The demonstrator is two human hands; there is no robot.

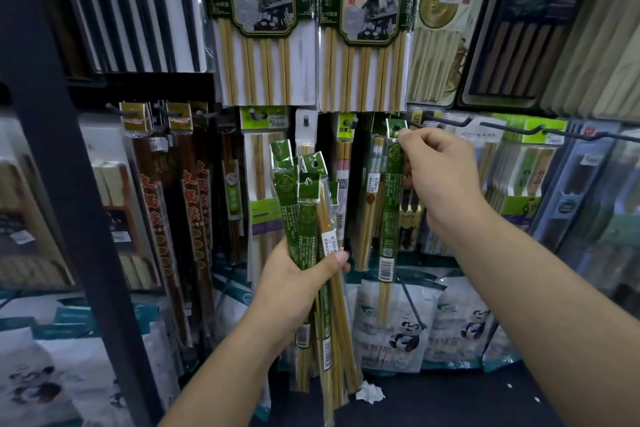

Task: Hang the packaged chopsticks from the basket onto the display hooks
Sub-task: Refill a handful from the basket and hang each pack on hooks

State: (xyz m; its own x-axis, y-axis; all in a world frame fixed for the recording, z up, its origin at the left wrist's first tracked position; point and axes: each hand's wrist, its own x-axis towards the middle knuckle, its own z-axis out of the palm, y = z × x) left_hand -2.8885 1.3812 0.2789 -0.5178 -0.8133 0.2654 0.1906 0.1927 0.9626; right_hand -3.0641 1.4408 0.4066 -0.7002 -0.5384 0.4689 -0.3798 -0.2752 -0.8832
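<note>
Lower centre: left hand (pixel 298 274), fingers curled round bundle of green-labelled clear-sleeved bamboo chopstick packs (pixel 310 218). Centre right: right hand (pixel 436 170), fingers pinching header of single matching pack (pixel 391 211); pack hangs vertical, top just beside black wire hook (pixel 446 121).

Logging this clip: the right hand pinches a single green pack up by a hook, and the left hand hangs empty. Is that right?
Not quite. In the head view the left hand is not empty: it grips a bundle of green packs. The rest holds: the right hand pinches a single green pack near its top, up by a hook.
</note>
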